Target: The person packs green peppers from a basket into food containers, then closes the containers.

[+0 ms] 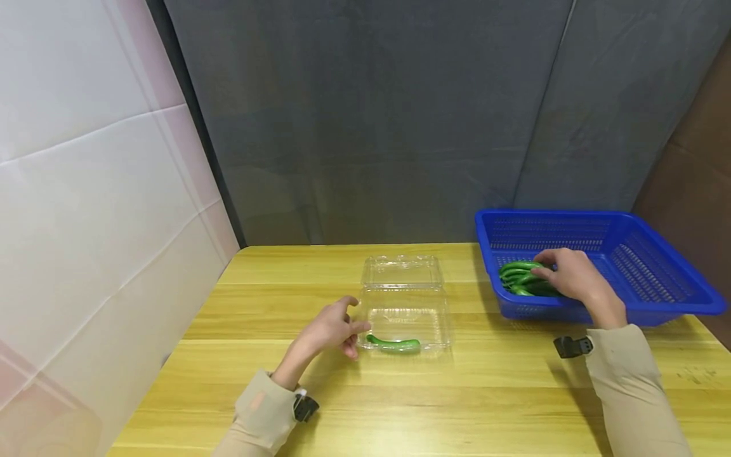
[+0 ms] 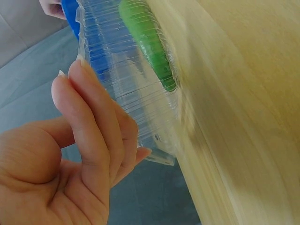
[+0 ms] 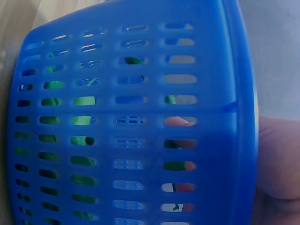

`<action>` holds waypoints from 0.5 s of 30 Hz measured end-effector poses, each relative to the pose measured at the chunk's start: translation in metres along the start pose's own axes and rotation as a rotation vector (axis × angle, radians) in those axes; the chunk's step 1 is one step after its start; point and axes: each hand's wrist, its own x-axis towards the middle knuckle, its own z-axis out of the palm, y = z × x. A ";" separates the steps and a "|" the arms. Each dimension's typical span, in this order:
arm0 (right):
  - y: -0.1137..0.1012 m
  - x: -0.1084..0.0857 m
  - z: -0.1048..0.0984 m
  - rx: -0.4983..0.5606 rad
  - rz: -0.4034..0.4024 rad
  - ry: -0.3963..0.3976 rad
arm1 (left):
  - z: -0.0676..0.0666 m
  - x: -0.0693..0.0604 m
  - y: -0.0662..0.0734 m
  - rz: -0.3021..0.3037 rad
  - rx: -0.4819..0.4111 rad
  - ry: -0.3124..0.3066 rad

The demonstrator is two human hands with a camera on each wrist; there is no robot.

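Observation:
A clear hinged plastic box (image 1: 405, 317) stands on the table with its lid folded back. One long green chili pepper (image 1: 400, 346) lies along its near side. My left hand (image 1: 337, 327) is at the box's left edge, thumb over the rim and fingers loosely bent; in the left wrist view its fingertips come close to the clear wall. Over at the right, my right hand (image 1: 573, 276) reaches into a blue basket (image 1: 674, 254), thumb and index finger around a green chili pepper on a pile of green chili peppers (image 1: 516, 273). The basket wall partly hides those fingers in the right wrist view.
The basket's raised, slotted walls stand near the table's right end. A dark grey cloth (image 1: 371, 127) hangs behind the wooden table (image 1: 257, 292), and a white cloth (image 1: 85, 190) hangs along the left.

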 end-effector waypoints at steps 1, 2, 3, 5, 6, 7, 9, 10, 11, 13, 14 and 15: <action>-0.001 0.000 -0.001 -0.005 -0.002 0.006 | 0.000 0.000 0.000 0.001 0.000 0.000; -0.002 -0.001 -0.001 -0.010 -0.001 0.009 | 0.000 0.001 -0.001 0.001 0.000 -0.001; -0.002 -0.001 -0.002 -0.012 0.002 0.012 | 0.000 0.000 -0.001 0.005 0.002 -0.001; -0.004 -0.001 -0.003 -0.018 0.001 0.024 | 0.000 0.000 -0.001 0.005 0.002 0.000; -0.005 -0.001 -0.003 -0.021 -0.002 0.033 | 0.000 0.001 -0.001 0.000 -0.002 0.001; -0.006 -0.001 -0.004 -0.021 -0.004 0.041 | 0.000 0.001 -0.001 0.000 -0.002 0.002; -0.009 -0.001 -0.004 -0.021 -0.014 0.060 | 0.000 0.001 0.000 0.001 -0.002 0.004; -0.010 -0.001 -0.005 -0.021 -0.017 0.068 | 0.000 0.001 0.000 -0.001 -0.004 0.004; -0.011 -0.001 -0.005 -0.019 -0.014 0.073 | 0.000 0.001 0.000 -0.001 -0.004 0.005; -0.014 -0.002 -0.006 -0.010 0.001 0.076 | 0.001 0.000 0.000 0.001 -0.002 0.005; -0.015 -0.002 -0.007 -0.006 0.007 0.077 | 0.001 0.000 0.000 0.002 -0.001 0.004; -0.017 -0.003 -0.007 -0.005 0.012 0.082 | 0.001 0.000 0.000 0.003 0.000 0.004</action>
